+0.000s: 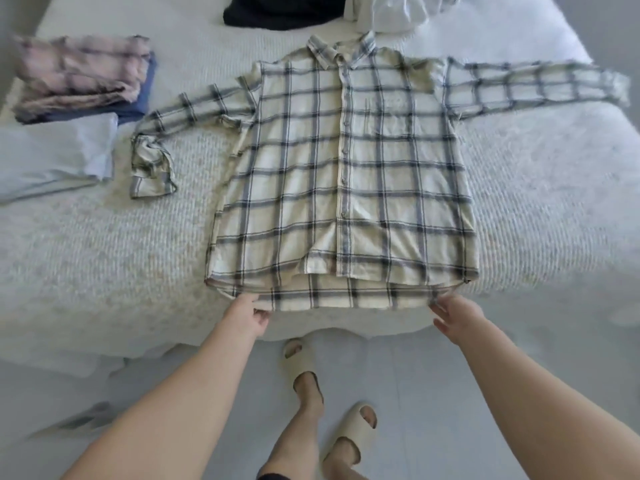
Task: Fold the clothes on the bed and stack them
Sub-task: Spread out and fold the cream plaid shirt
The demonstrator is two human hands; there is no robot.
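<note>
A cream plaid button-up shirt point(346, 174) lies flat and face up on the white bed point(104, 244), collar away from me, both sleeves spread out. Its left sleeve cuff is crumpled; the right sleeve runs straight to the bed's right edge. My left hand point(251, 315) pinches the hem at the shirt's bottom left corner. My right hand point(457, 313) pinches the hem at the bottom right corner. At the back left stands a stack of folded clothes point(83, 77), a pink plaid piece on top of a blue one.
A folded pale blue garment point(59, 154) lies left of the shirt's cuff. A dark garment point(284, 12) and a white garment point(398, 12) sit unfolded at the bed's far edge. My feet in cream slippers point(349, 434) stand on the grey floor.
</note>
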